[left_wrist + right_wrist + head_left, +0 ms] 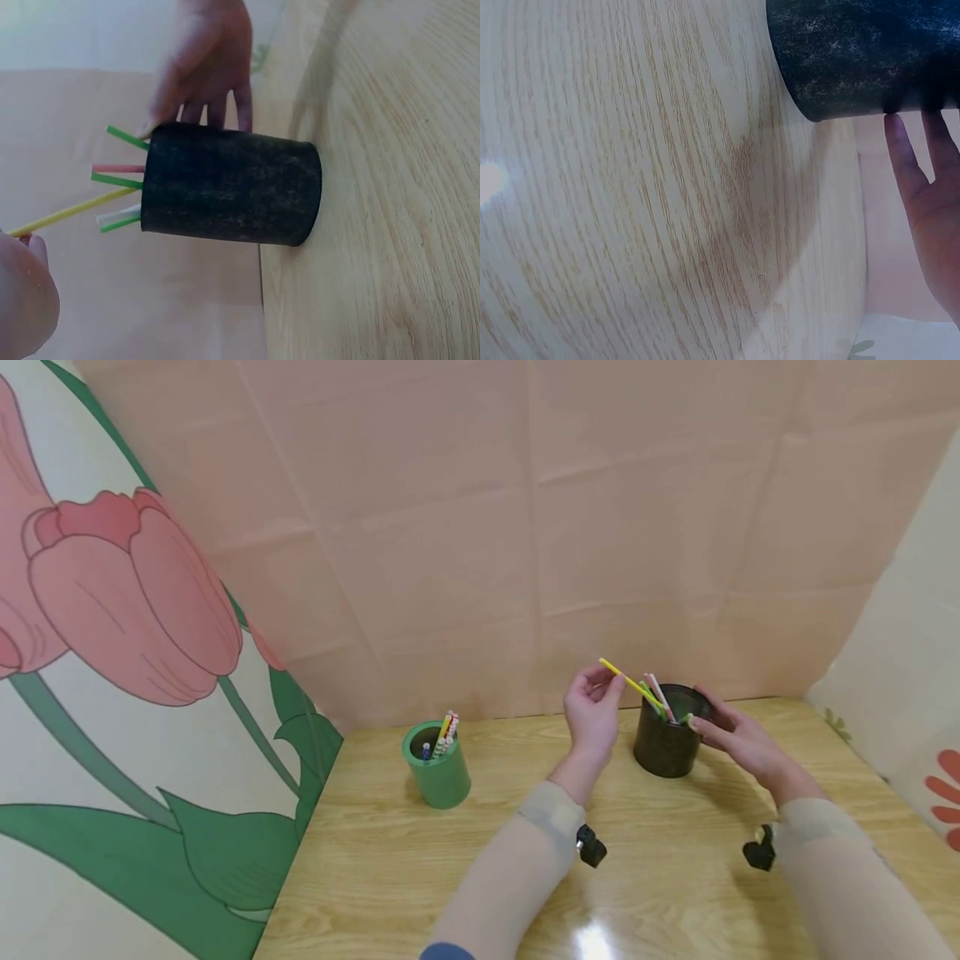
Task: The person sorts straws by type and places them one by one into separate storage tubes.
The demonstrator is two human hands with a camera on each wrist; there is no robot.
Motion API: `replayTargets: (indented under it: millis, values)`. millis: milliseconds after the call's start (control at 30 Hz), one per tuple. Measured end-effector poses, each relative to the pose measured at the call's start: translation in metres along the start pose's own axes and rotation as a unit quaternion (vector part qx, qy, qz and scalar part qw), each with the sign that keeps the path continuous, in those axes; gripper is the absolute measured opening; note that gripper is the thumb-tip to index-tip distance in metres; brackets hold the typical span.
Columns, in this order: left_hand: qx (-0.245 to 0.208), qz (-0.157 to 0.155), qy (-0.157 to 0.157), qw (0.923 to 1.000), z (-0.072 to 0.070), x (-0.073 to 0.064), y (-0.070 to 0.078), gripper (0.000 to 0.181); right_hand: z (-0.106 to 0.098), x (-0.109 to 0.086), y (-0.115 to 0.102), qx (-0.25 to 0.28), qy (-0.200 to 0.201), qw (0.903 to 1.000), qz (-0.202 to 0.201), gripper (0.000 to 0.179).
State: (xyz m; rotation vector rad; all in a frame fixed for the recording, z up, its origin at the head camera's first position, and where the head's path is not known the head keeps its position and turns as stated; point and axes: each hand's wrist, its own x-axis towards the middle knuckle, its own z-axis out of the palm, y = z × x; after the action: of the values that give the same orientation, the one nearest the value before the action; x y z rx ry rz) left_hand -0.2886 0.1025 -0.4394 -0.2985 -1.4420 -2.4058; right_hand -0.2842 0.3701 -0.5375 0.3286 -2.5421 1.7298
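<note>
My left hand (592, 714) pinches a thin yellow stick (630, 683) between thumb and fingers. The stick slants from the hand down to the mouth of a black cup (667, 747), its lower end hidden at the rim in the left wrist view. Several green, pink and white sticks (118, 169) jut from the same cup, which stands upright on the table. On the cup's right side, my right hand (738, 743) holds it with the thumb at the rim and the fingers along the far wall. The right wrist view shows two fingers (904, 157) at the cup's wall.
To the left stands a green cup (442, 781) holding several pens or sticks (450, 727), some with patterned ends. The wooden table (360, 860) meets a pinkish sheet (450, 568) behind. Walls with flower pictures rise on both sides.
</note>
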Motion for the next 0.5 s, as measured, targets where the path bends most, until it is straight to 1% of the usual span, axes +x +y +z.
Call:
replayTargets:
  millis: [100, 333, 500]
  values:
    - [0.017, -0.005, 0.0, 0.9998, 0.0014, -0.0005, -0.0027, 0.016, -0.0001, 0.0, -0.0016, 0.007, -0.001, 1.0, 0.0, 0.076]
    - [0.053, -0.008, -0.021, 0.9983, 0.0035, -0.0029, -0.0085, 0.016, -0.0003, -0.0002, -0.0017, 0.023, -0.006, 0.9997, -0.005, 0.076]
    - [0.072, -0.011, -0.028, 0.997, 0.0054, -0.005, -0.0107, 0.015, 0.0001, 0.0009, -0.0004, 0.023, -0.008, 0.9997, -0.004, 0.076]
